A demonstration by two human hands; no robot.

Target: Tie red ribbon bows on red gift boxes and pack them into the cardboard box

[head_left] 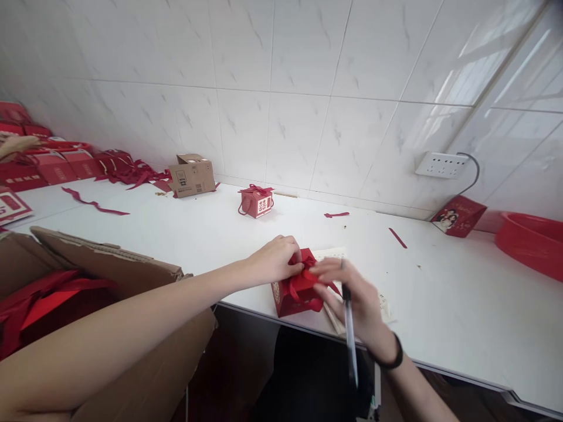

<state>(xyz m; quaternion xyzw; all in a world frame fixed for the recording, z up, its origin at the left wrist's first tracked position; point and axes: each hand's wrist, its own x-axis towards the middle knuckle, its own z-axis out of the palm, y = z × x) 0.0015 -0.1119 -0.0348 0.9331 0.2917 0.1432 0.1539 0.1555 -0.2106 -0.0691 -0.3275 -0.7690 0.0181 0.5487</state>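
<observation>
Pinching ribbon (294, 289) on red box (285, 306) is left hand (278, 259); farther box (250, 206) reads 囍

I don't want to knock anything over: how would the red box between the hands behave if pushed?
The red box would probably slide rather than roll, given its flat sides and the smooth-looking table. It may dent, as it looks like folded card. Its ribbon looks thin and loosely draped, so would likely flop.
</observation>
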